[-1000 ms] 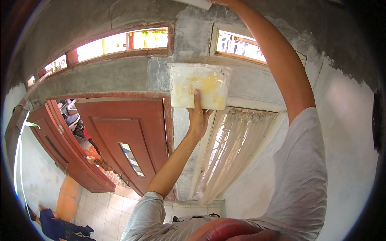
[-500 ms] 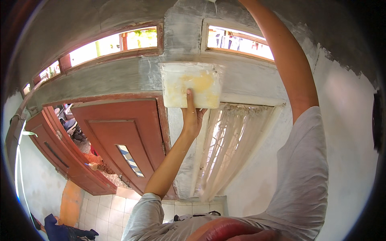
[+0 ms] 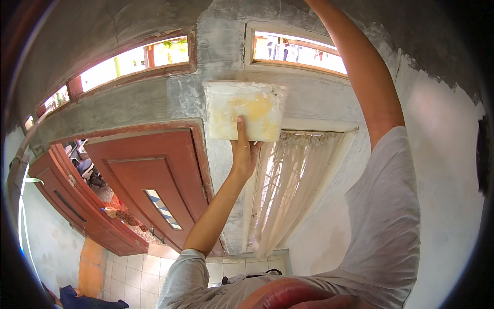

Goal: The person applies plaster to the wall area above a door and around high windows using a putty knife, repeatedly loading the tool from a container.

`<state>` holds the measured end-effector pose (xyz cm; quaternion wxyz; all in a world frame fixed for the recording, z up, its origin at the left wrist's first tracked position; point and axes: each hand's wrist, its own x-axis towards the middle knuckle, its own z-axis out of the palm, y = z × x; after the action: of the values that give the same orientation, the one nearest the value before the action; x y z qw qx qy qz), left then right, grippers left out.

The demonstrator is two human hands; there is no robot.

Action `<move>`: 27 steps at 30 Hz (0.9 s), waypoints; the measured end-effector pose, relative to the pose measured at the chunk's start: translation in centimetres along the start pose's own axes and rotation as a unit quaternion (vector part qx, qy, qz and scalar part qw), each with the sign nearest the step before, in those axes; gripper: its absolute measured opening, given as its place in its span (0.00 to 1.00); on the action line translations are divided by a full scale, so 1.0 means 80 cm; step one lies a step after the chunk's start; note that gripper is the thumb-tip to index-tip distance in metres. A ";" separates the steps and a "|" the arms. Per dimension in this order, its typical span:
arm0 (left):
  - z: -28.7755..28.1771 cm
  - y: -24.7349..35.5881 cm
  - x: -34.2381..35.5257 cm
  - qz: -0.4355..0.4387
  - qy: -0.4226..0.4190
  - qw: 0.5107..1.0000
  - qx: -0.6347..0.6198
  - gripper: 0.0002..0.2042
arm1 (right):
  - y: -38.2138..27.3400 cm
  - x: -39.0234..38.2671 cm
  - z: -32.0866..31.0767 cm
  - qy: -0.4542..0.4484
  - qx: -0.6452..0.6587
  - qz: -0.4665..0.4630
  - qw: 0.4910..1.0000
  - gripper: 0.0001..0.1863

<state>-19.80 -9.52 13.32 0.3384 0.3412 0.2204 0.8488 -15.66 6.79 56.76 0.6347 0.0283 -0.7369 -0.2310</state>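
Observation:
My left hand (image 3: 246, 154) holds up a whitish plastic tub (image 3: 257, 109) by its bottom, with the thumb pressed along its near side. Yellowish smears mark the tub, and what it contains is hidden. My right arm (image 3: 368, 77) reaches high past the tub on the right, and its hand is cut off by the upper edge. Behind the tub stands a grey wall (image 3: 224, 51) with pale, patchy streaks of coating.
A reddish-brown door (image 3: 149, 165) stands ajar at left, where another person's hand (image 3: 110, 211) shows in the gap. A pale curtain (image 3: 298, 180) hangs below the tub's right side. Narrow windows (image 3: 298, 49) run above. Dark cloth (image 3: 85, 298) lies low at left.
The view has shifted slightly, so the wall, windows and door sit a little further left. A small white patch at the top edge has gone out of sight. My left hand keeps the tub.

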 end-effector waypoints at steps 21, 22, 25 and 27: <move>0.006 -0.007 -0.003 -0.012 -0.024 1.000 -0.015 0.39 | -0.001 -0.032 -0.052 -0.174 -0.031 0.013 0.984 0.19; 0.015 -0.011 -0.004 -0.011 -0.029 1.000 0.003 0.41 | 0.012 -0.051 -0.058 -0.196 0.000 0.004 0.981 0.19; 0.023 -0.017 -0.002 -0.014 -0.014 1.000 0.006 0.40 | 0.047 -0.093 -0.045 -0.194 0.067 -0.031 0.978 0.20; 0.036 -0.027 -0.001 -0.023 -0.026 0.999 -0.004 0.40 | 0.094 -0.099 -0.044 -0.175 0.083 -0.059 0.979 0.21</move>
<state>-16.77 -7.70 13.88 0.3648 0.3564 0.2157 0.8327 -8.88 15.07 52.59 0.4767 0.0832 -0.8502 -0.2075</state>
